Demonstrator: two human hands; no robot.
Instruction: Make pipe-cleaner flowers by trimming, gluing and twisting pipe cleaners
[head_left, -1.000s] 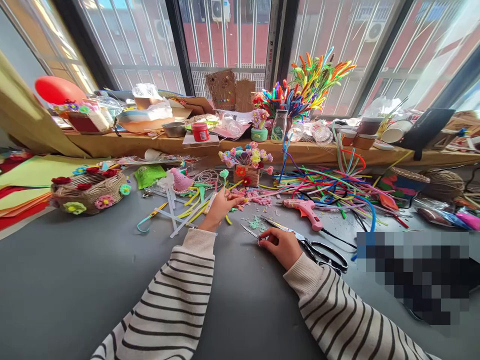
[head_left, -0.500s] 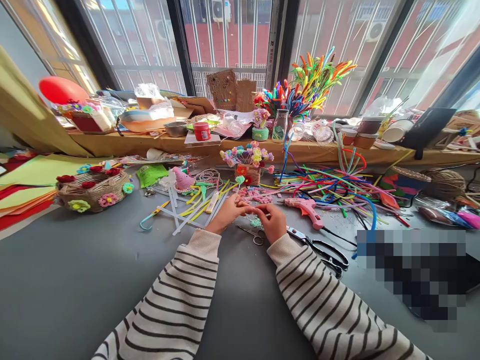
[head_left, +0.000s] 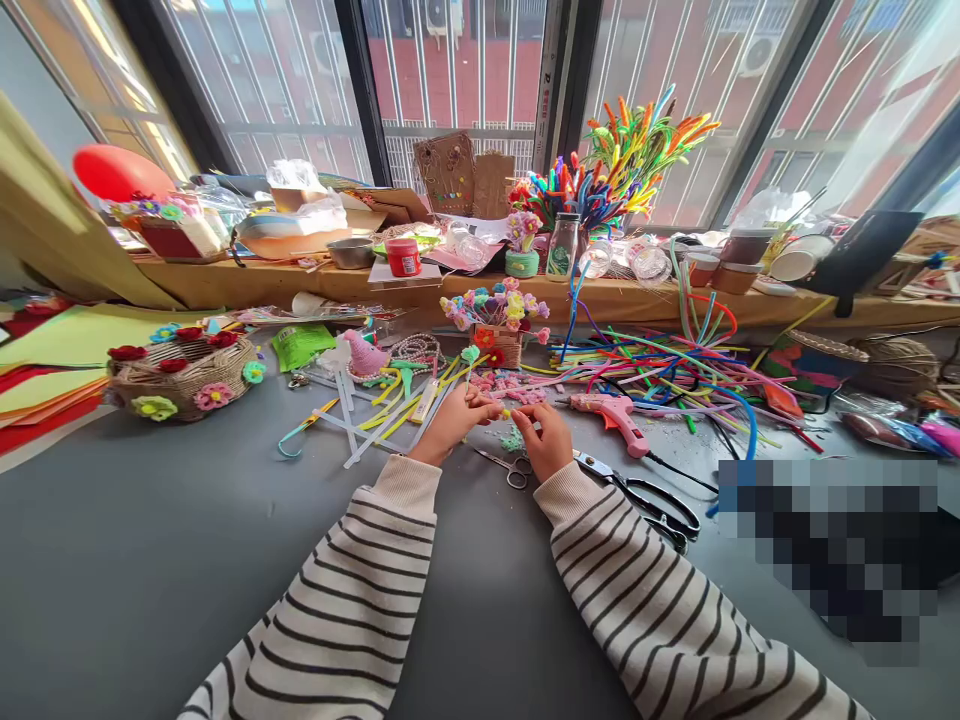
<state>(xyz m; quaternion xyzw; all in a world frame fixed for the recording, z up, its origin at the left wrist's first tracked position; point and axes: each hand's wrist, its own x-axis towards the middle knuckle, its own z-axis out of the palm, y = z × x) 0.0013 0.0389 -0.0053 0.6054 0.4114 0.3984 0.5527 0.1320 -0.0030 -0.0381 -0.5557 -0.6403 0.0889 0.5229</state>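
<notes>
My left hand (head_left: 456, 420) is closed in a pinch, and a small mint-green flower (head_left: 470, 354) on a thin stem stands up from its fingers. Opposite it, my right hand (head_left: 546, 437) pinches at a tiny yellow piece (head_left: 506, 413) between the two sets of fingertips; its exact kind is too small to tell. Just below the fingers lie small scissors (head_left: 516, 472) and some mint-green trimmings (head_left: 512, 440). Larger black-handled scissors (head_left: 660, 507) rest beside my right wrist. A pink glue gun (head_left: 615, 418) lies to the right of that hand.
A twine basket with crocheted flowers (head_left: 187, 375) stands at left. Behind my hands is a small pot of colourful flowers (head_left: 508, 345). Pipe cleaners (head_left: 645, 360) are heaped at right, glue sticks (head_left: 346, 410) lie left, and a cluttered sill (head_left: 300, 280) runs along the back.
The green flower has shifted slightly left and up with my left hand's fingers. A yellow piece now shows between my fingertips, which are slightly farther apart.
</notes>
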